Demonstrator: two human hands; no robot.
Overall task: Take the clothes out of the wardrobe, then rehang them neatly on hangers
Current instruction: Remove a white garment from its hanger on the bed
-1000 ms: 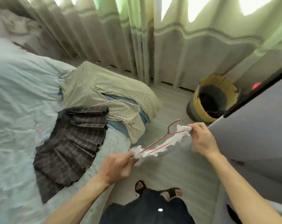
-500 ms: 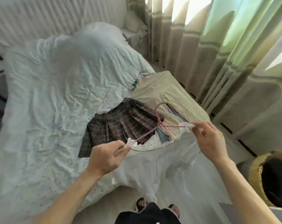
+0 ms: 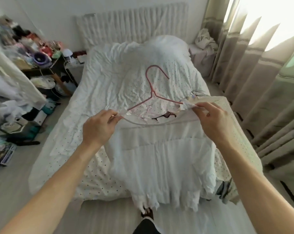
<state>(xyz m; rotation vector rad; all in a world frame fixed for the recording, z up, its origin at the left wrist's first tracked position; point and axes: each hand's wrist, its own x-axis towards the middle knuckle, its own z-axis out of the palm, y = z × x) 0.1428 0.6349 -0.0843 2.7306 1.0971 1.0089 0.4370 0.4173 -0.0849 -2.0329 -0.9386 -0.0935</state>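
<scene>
Our left hand (image 3: 99, 129) and right hand (image 3: 215, 120) pinch the white dress (image 3: 159, 162) onto the pink hanger (image 3: 152, 88); we should pull evenly.

Bed (image 3: 119, 78), curtains (image 3: 261, 81) rt, cluttered table (image 3: 41, 70) lft.

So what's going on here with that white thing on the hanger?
A person is standing at the foot of a bed covered in a white dotted sheet, holding up a white frilly garment on a thin pink hanger. The left hand pinches one shoulder of it at the hanger's end and the right hand pinches the other, so it hangs spread out over the bed. A beige dotted garment lies on the bed's right edge.
</scene>
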